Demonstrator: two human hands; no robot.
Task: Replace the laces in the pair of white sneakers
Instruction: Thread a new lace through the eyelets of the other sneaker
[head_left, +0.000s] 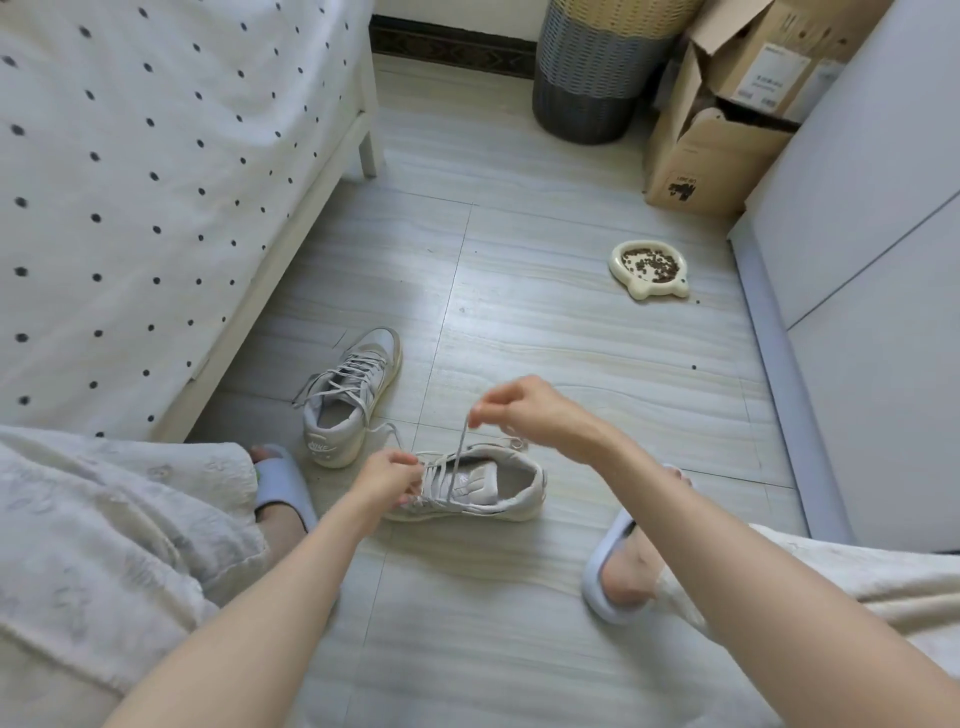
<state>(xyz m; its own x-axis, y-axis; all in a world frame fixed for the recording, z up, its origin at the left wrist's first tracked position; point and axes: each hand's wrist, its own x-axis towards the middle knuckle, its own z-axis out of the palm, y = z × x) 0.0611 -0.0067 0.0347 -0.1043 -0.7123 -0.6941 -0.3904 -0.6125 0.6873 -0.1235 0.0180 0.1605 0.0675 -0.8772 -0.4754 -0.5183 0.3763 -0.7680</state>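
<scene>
Two white sneakers lie on the tiled floor. The near sneaker (488, 486) lies across in front of me, toe to the left, its opening to the right. My left hand (387, 475) grips its laced front part. My right hand (519, 408) is raised above the shoe and pinches a grey lace (457, 460) that runs taut down to the eyelets. The second sneaker (350, 395) stands farther back to the left, laced loosely, its lace ends trailing on the floor.
A bed with a dotted cover (156, 182) fills the left side. A pet food bowl (649, 268) sits at the right, with a cardboard box (711, 145) and a woven basket (597, 67) behind it. A white cabinet (872, 260) lines the right. My slippered feet (618, 566) flank the shoe.
</scene>
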